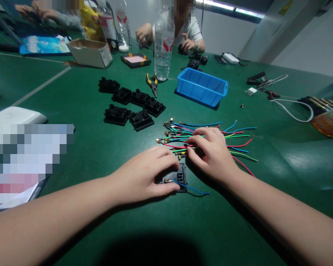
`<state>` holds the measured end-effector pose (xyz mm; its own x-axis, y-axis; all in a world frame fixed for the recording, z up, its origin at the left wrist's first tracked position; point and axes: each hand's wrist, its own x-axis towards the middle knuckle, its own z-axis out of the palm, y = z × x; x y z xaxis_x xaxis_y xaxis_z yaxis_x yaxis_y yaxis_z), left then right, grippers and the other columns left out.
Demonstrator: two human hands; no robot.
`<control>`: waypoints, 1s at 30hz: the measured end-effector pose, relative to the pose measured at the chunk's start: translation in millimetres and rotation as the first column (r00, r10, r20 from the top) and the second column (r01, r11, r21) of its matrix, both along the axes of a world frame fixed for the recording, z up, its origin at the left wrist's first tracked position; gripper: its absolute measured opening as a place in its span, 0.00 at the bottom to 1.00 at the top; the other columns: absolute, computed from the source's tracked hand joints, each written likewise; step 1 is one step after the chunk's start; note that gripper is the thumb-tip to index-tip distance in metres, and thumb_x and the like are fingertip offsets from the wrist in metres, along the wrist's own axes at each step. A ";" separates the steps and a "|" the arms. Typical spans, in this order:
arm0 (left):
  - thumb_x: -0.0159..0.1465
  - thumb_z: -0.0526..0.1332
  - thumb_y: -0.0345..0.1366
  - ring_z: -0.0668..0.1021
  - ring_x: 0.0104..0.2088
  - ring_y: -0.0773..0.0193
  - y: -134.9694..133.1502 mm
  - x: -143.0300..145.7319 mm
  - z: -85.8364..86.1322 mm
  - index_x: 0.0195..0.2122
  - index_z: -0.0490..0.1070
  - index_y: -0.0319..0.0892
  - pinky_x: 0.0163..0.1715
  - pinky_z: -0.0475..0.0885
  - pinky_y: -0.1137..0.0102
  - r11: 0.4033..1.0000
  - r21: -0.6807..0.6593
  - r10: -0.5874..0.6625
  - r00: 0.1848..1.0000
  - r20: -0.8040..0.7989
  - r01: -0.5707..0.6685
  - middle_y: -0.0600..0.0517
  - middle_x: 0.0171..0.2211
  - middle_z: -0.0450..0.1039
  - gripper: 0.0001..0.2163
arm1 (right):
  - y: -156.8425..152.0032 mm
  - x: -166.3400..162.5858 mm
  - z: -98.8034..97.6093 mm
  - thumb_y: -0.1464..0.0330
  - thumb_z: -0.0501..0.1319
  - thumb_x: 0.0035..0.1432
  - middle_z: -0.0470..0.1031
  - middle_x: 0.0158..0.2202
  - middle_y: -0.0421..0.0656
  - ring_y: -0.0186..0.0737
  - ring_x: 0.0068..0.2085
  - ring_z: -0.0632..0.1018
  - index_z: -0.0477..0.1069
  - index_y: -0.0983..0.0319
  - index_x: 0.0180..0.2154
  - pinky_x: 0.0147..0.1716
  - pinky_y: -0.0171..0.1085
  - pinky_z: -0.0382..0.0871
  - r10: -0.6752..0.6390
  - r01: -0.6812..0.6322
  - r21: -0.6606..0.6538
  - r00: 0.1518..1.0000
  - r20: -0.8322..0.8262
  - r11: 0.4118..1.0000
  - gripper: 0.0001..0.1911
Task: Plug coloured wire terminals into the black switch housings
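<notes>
My left hand [152, 173] grips a black plastic housing [181, 177] flat on the table, its thumb along the near edge and fingers over the far edge. A blue wire [194, 189] with a metal terminal lies in the housing and trails to the right. My right hand [211, 151] rests over a spread of coloured wires [238, 137] with metal end fittings. Its thumb and fingertips are bent together on the wires; exactly which wire they pinch is partly hidden.
Several black housings [141, 119], pliers [153, 85] and a blue bin [202, 88] stand beyond my hands. A water bottle [163, 51] and cardboard box [90, 53] are farther back. Blurred papers [30, 159] lie left, cables [291, 105] right. Other people's hands [188, 44] work opposite.
</notes>
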<state>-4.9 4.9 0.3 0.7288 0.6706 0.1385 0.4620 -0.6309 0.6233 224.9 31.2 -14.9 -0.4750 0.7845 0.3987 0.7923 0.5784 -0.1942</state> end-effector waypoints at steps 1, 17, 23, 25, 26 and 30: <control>0.63 0.64 0.42 0.72 0.43 0.59 -0.1 -0.1 0.2 0.43 0.69 0.41 0.43 0.68 0.65 1.000 0.000 0.000 1.000 -0.002 0.000 0.49 0.42 0.71 0.12 | 0.1 0.2 0.7 0.66 0.58 0.61 0.73 0.45 0.49 0.50 0.49 0.70 0.73 0.60 0.39 0.46 0.50 0.63 0.012 -0.012 0.003 1.000 -0.004 1.000 0.07; 0.63 0.63 0.43 0.72 0.44 0.57 0.2 -0.1 0.2 0.43 0.70 0.41 0.44 0.70 0.62 1.000 0.003 0.011 0.999 -0.031 -0.011 0.47 0.42 0.70 0.12 | -0.5 1.0 4.9 0.69 0.55 0.63 0.74 0.43 0.47 0.47 0.45 0.68 0.71 0.62 0.38 0.45 0.46 0.60 0.229 -0.219 -0.095 0.966 0.121 0.971 0.07; 0.63 0.62 0.44 0.71 0.45 0.57 1.0 -0.1 -0.3 0.44 0.69 0.41 0.46 0.69 0.62 1.000 0.028 -0.004 0.999 -0.042 0.005 0.47 0.43 0.71 0.13 | -4.0 -2.8 0.9 0.71 0.49 0.67 0.76 0.39 0.49 0.44 0.40 0.72 0.70 0.63 0.40 0.39 0.42 0.63 0.195 -0.190 -0.069 0.977 0.083 0.979 0.11; 0.63 0.62 0.44 0.71 0.46 0.56 1.1 0.0 0.3 0.44 0.69 0.41 0.47 0.69 0.61 0.999 0.035 -0.003 0.999 -0.047 0.005 0.47 0.43 0.71 0.13 | -6.2 -4.2 0.3 0.71 0.49 0.67 0.75 0.36 0.47 0.42 0.37 0.73 0.69 0.62 0.41 0.35 0.39 0.64 0.183 -0.176 -0.103 0.981 0.061 0.979 0.11; 0.63 0.62 0.45 0.71 0.45 0.56 1.2 -0.1 0.6 0.44 0.69 0.40 0.46 0.69 0.61 0.999 0.035 0.001 0.998 -0.055 0.001 0.46 0.43 0.71 0.14 | -7.2 -4.7 0.2 0.70 0.49 0.67 0.76 0.36 0.46 0.41 0.36 0.74 0.69 0.62 0.41 0.34 0.38 0.64 0.175 -0.169 -0.125 0.984 0.039 0.978 0.11; 0.65 0.59 0.50 0.72 0.44 0.54 2.0 -1.1 0.1 0.46 0.69 0.40 0.45 0.68 0.58 0.996 0.046 0.082 0.994 -0.078 -0.079 0.46 0.43 0.73 0.18 | -9.1 -3.9 -0.8 0.70 0.52 0.66 0.77 0.39 0.46 0.40 0.37 0.76 0.69 0.62 0.45 0.34 0.37 0.68 0.150 -0.160 -0.179 0.986 -0.069 0.971 0.10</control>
